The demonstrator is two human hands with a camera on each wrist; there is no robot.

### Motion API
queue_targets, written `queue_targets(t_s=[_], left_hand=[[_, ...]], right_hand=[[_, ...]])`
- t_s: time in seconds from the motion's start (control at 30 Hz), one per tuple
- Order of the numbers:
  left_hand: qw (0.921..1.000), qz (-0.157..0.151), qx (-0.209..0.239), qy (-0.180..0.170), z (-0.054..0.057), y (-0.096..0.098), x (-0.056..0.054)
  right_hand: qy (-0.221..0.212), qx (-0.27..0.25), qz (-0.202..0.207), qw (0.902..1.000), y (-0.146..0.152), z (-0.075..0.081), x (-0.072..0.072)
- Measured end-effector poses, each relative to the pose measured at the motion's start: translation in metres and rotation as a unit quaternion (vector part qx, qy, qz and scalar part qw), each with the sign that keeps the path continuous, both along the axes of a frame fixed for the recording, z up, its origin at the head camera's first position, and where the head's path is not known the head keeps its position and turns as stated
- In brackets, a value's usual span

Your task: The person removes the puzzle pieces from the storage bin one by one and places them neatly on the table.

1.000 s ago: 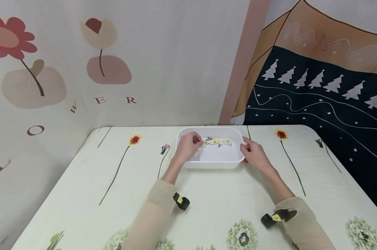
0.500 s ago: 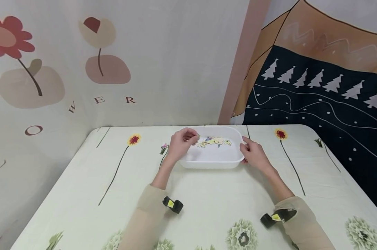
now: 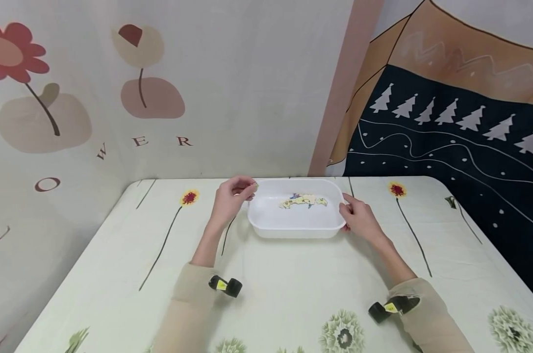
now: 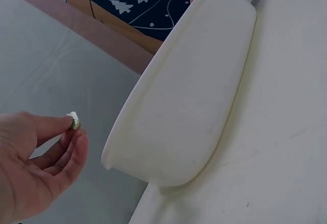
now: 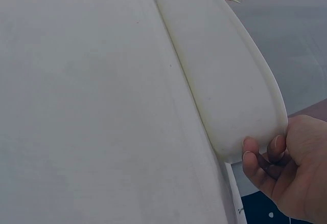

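Note:
A white plastic tub (image 3: 297, 234) with rounded corners stands near the table's far edge. Flat yellow, cream and blue pieces (image 3: 303, 199) lie in a cluster on its floor; their kind is too small to tell. Just off the tub's left end, my left hand (image 3: 229, 200) pinches a small green-and-white piece (image 4: 74, 120) between thumb and fingers, above rim height. My right hand (image 3: 360, 215) grips the tub's right end, its thumb over the rim and its fingers (image 5: 253, 157) against the outer wall. The tub's inside is hidden in both wrist views.
A pale cloth printed with flowers covers the table (image 3: 292, 274). Behind it hang a light curtain (image 3: 231, 98) and a dark cloth with white trees (image 3: 451, 147). Black wrist cameras (image 3: 225, 286) sit on both forearms.
My left hand has drawn leftward from over the pieces, out past the tub's left end, carrying the small piece. The right hand and the tub have stayed in place.

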State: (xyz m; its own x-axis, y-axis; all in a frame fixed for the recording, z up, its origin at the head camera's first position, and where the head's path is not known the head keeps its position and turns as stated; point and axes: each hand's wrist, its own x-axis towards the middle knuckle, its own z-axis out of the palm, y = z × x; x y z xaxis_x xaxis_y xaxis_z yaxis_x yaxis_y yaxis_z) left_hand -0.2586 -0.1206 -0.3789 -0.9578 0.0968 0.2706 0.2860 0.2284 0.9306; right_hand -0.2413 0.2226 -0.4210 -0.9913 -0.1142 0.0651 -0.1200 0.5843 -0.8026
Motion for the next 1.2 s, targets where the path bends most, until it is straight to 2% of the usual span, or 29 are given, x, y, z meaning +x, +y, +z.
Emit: queue_targets(t_s=[0.13,0.17,0.43,0.6,0.87,1.03,1.2], left_hand=[[0.9995,0.020,-0.014,-0.021,-0.001,-0.011,0.000],[0.9993,0.025,-0.013,-0.023,-0.005,-0.016,-0.003],[0.9941,0.082,-0.016,-0.070,-0.016,-0.040,-0.009],[0.9874,0.107,-0.025,-0.113,-0.026,-0.054,-0.013],[0.9736,0.145,-0.046,-0.170,-0.037,-0.068,-0.011],[0.9681,0.155,-0.063,-0.186,-0.043,-0.071,-0.011],[0.9660,0.167,-0.078,-0.182,-0.045,-0.072,-0.011]], right_hand=[[-0.001,0.004,-0.002,1.0000,0.000,0.000,0.001],[-0.002,0.005,-0.002,1.0000,0.000,0.000,0.001],[-0.001,0.004,-0.001,1.0000,-0.001,0.000,0.000],[-0.001,0.007,-0.001,1.0000,0.000,-0.001,-0.001],[-0.001,-0.001,0.001,1.0000,0.000,0.000,0.000],[-0.001,-0.003,0.001,1.0000,0.000,0.000,0.001],[-0.001,0.000,-0.002,1.0000,0.000,0.001,0.000]])
